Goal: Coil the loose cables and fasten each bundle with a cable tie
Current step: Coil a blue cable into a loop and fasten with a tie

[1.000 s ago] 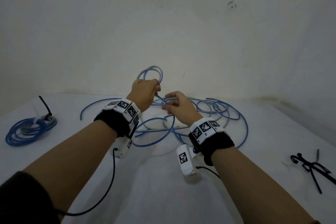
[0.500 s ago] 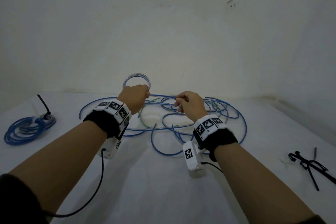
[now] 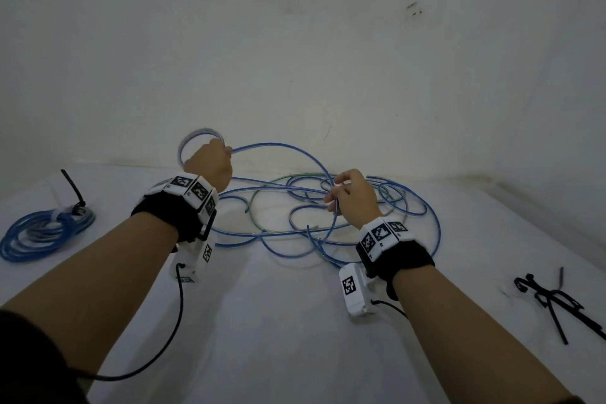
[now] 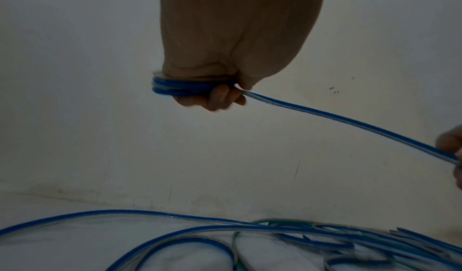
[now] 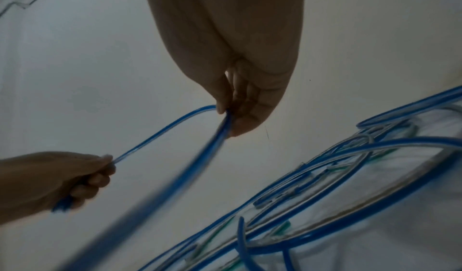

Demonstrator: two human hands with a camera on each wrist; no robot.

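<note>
Near field: the right hand (image 3: 355, 198), at about 2 o'clock from the frame centre, pinches a run of blue cable (image 5: 160, 135) between thumb and fingertips (image 5: 221, 105). At 10 o'clock the left hand (image 3: 210, 167) is closed in a fist around a small coil (image 4: 175, 86) of several turns; the span between the two hands hangs in a shallow curve, not taut. Beyond and beneath, the loose cable (image 3: 426, 223) sprawls in overlapping loops on the table (image 3: 278, 338), with a green strand (image 3: 262, 193) among them. The cable looks light, springy and smooth-jacketed; it probably resists tight bends, so grip is best taken close to the coil, feeding one loop at a time. At 9 o'clock lies a finished bundle (image 3: 39, 236) carrying a black tie (image 3: 73, 190); at 4 o'clock, spare cable ties (image 3: 551, 298). Surface: white cloth, slightly creased. Far field: a plain pale wall (image 3: 295, 43) with small dark marks.
</note>
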